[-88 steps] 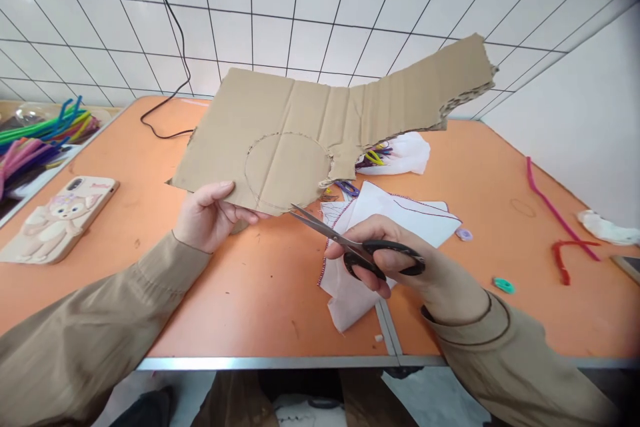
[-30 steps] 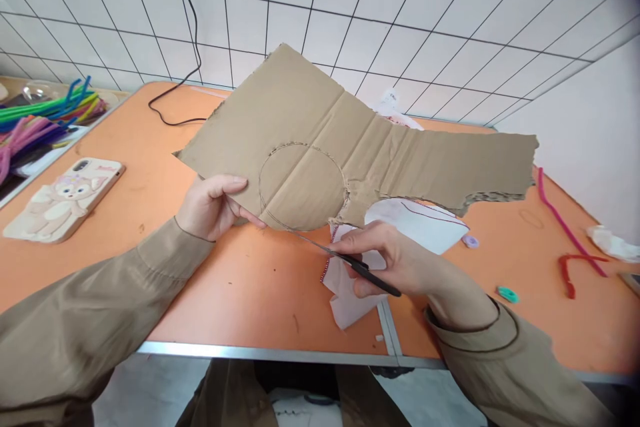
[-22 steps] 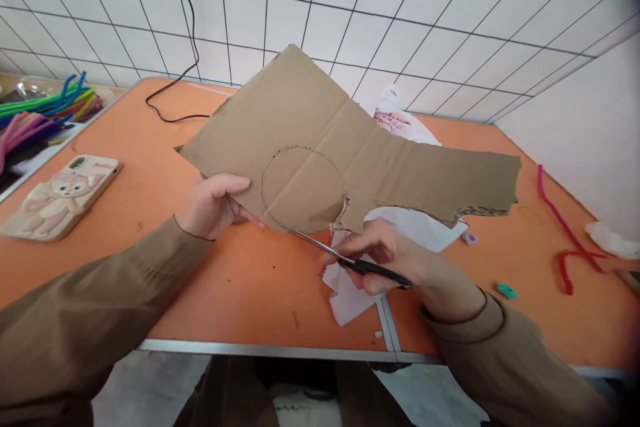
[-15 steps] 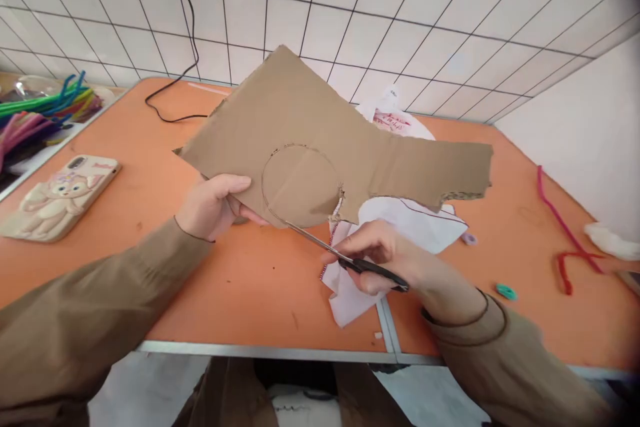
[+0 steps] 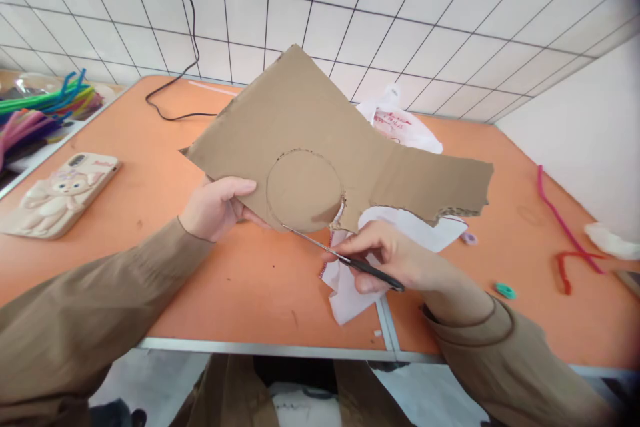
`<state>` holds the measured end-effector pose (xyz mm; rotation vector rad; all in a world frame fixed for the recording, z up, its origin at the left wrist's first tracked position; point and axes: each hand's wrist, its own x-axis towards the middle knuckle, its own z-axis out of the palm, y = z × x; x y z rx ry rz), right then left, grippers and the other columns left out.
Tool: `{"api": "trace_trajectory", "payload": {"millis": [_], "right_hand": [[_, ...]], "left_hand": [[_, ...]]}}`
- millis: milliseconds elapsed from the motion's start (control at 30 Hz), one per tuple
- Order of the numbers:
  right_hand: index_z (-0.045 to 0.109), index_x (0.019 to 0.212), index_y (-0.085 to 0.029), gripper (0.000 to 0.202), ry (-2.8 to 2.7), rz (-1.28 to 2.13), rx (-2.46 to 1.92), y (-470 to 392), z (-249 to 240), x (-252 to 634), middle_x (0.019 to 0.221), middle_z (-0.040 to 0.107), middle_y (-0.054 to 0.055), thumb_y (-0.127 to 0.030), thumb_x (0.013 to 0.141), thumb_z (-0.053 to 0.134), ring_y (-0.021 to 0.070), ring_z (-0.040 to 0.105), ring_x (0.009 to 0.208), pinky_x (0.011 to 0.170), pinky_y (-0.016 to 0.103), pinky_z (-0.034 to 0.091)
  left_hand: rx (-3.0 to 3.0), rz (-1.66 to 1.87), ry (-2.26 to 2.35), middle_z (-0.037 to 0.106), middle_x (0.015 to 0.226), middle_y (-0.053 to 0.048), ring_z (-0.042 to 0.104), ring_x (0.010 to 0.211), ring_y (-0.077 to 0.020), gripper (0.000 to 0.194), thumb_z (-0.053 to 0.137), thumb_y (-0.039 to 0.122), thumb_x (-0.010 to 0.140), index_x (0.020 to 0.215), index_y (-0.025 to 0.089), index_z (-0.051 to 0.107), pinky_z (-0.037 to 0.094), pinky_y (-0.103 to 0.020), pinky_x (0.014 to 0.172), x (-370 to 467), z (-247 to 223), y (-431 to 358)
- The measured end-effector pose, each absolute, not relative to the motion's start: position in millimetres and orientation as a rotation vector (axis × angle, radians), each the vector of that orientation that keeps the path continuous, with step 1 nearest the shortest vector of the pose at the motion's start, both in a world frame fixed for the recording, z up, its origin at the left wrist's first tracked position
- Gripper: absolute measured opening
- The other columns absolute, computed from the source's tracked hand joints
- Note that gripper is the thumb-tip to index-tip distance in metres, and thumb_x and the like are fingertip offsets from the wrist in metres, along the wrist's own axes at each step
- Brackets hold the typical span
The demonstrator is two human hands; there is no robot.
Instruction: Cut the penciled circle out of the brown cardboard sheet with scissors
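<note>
My left hand (image 5: 215, 207) grips the lower left edge of a brown cardboard piece (image 5: 300, 107), thumb on its face. A circle is drawn on the cardboard, and a cut runs at the circle's lower right. My right hand (image 5: 383, 257) is closed round the black handles of a pair of scissors (image 5: 373, 271). The blades point left, their tip at the circle's lower left edge. White paper or cloth (image 5: 350, 287) lies beneath the cardboard and my right hand.
On the orange table (image 5: 240, 307) sits a phone in a cartoon case (image 5: 65, 197) at left, near coloured pipe cleaners (image 5: 45, 103). A white plastic bag (image 5: 405, 123) lies behind the cardboard. At right are a green ring (image 5: 505, 290), a purple ring (image 5: 469, 238) and a pink pipe cleaner (image 5: 565, 217).
The cardboard has shifted slightly right and tilted, its right arm sitting lower. My left hand has moved a little right with it. The scissor blades look closer together.
</note>
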<state>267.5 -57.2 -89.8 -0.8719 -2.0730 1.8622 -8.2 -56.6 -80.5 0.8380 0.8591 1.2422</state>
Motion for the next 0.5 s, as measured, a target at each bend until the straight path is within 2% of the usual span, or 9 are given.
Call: {"api": "trace_trajectory", "payload": {"millis": [133, 267, 333, 500], "right_hand": [[0.076, 0.100, -0.008, 0.047, -2.044, 1.885, -0.911, -59, -88, 267, 0.064, 0.059, 0.000, -0.044, 0.070, 0.080, 0.0051, 0.033, 0.048, 0.043, 0.020, 0.030], [0.076, 0.097, -0.010, 0.040, -2.067, 1.867, -0.914, -61, -82, 266, 0.067, 0.058, 0.000, -0.040, 0.071, 0.080, 0.0075, 0.038, 0.055, 0.047, 0.021, 0.030], [0.077, 0.097, -0.010, 0.037, -2.076, 1.855, -0.937, -63, -79, 265, 0.066, 0.055, -0.001, -0.037, 0.072, 0.078, 0.0084, 0.039, 0.058, 0.048, 0.021, 0.029], [0.078, 0.096, -0.014, 0.027, -2.064, 1.835, -0.974, -67, -77, 265, 0.057, 0.038, -0.005, -0.030, 0.075, 0.074, 0.0068, 0.028, 0.052, 0.045, 0.021, 0.025]], "left_hand": [[0.850, 1.239, 0.868, 0.075, 0.069, -0.005, 0.071, 0.054, -0.0274, 0.063, 0.067, 0.014, 0.060, 0.123, 0.014, 0.062, 0.057, -0.031, 0.041, -7, -79, -57], [0.878, 1.213, 0.859, 0.075, 0.069, -0.006, 0.072, 0.057, -0.0284, 0.058, 0.064, 0.015, 0.062, 0.121, 0.015, 0.063, 0.058, -0.031, 0.044, -8, -78, -57], [0.875, 1.199, 0.859, 0.075, 0.066, -0.006, 0.072, 0.056, -0.0291, 0.058, 0.065, 0.016, 0.062, 0.119, 0.015, 0.064, 0.058, -0.032, 0.043, -8, -78, -57], [0.871, 1.201, 0.865, 0.075, 0.071, -0.007, 0.073, 0.061, -0.0312, 0.059, 0.065, 0.016, 0.062, 0.122, 0.015, 0.062, 0.060, -0.036, 0.046, -8, -81, -57]]}}
